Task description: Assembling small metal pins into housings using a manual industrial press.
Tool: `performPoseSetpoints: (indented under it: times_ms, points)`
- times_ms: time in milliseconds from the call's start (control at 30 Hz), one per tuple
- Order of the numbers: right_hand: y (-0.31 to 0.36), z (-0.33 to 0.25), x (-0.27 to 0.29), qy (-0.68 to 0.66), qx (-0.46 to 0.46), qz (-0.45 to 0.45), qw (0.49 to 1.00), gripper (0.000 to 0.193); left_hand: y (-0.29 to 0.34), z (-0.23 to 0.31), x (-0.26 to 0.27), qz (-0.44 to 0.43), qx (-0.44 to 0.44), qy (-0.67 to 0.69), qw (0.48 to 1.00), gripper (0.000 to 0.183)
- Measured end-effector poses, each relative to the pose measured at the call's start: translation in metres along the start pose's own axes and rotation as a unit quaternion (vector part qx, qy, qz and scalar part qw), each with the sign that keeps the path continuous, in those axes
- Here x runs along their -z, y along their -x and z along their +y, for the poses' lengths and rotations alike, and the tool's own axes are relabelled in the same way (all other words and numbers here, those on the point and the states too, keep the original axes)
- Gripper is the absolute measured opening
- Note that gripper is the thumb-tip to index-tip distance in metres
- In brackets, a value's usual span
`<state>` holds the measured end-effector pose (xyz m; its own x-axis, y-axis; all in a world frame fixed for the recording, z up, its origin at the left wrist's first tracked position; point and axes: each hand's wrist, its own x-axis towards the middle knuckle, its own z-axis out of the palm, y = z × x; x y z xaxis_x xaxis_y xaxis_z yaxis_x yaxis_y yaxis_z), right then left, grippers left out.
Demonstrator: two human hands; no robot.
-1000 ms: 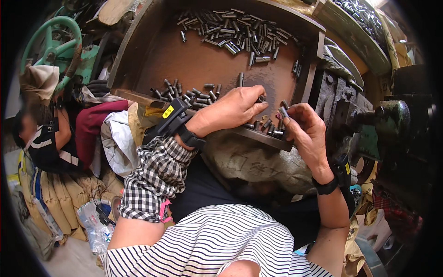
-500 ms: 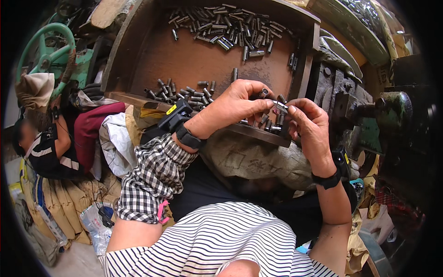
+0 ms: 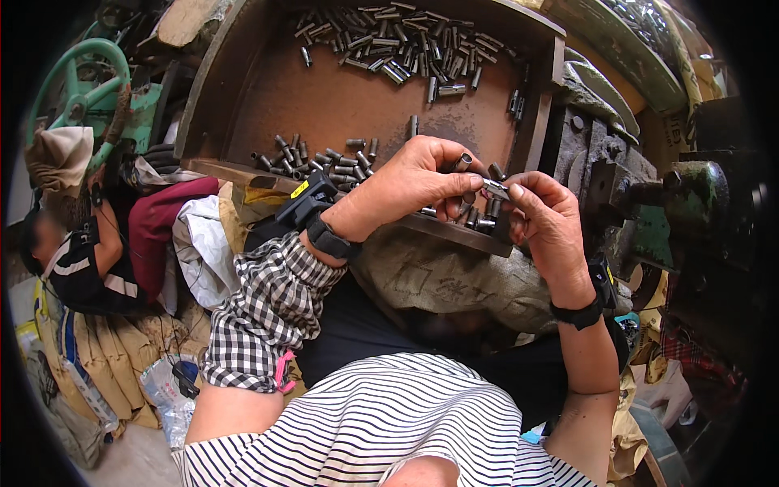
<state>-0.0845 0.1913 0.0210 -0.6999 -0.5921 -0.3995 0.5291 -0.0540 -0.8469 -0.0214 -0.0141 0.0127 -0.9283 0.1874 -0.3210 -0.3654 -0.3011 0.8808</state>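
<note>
Well, the left hand [image 3: 426, 172] and right hand [image 3: 545, 209] are pinching one tube [image 3: 496, 188], both grips closed, seemingly wanting steady, level support

Tubes [image 3: 410, 53] lie in the tray [image 3: 349, 101], left of the machine [image 3: 698, 203].

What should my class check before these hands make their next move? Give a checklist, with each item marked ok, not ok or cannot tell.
1. Left hand has a grip: ok, it holds a dark tube.
2. Right hand has a grip: ok, it pinches a shiny tube.
3. Inside of the shiny tube clean: cannot tell, too small.
4. Loose tubes gathered in one heap: not ok, in the tray a far pile and a near-left group lie apart.
5. Both forearms sleeved: not ok, a checked sleeve on the left only.
</note>
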Motion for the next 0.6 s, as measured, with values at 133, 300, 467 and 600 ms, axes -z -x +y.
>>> performPoseSetpoints:
  times_ms: [133,300,467,600]
  points:
    - [0.0,0.0,0.001,-0.015,-0.015,-0.012,1.0,0.014,0.002,0.004,-0.001,-0.003,0.007,-0.008,1.0,0.022]
    - [-0.001,0.0,0.003,-0.013,-0.051,-0.047,0.998,0.013,0.007,0.007,-0.003,-0.051,0.058,-0.026,0.997,0.02]
    - [0.001,-0.004,0.006,-0.019,-0.039,-0.06,0.997,0.013,0.002,0.008,-0.017,-0.025,0.03,-0.098,0.994,0.016]
    - [0.003,0.002,-0.006,0.039,0.051,-0.017,0.998,0.011,0.004,0.009,-0.017,0.005,-0.005,-0.027,1.0,0.017]
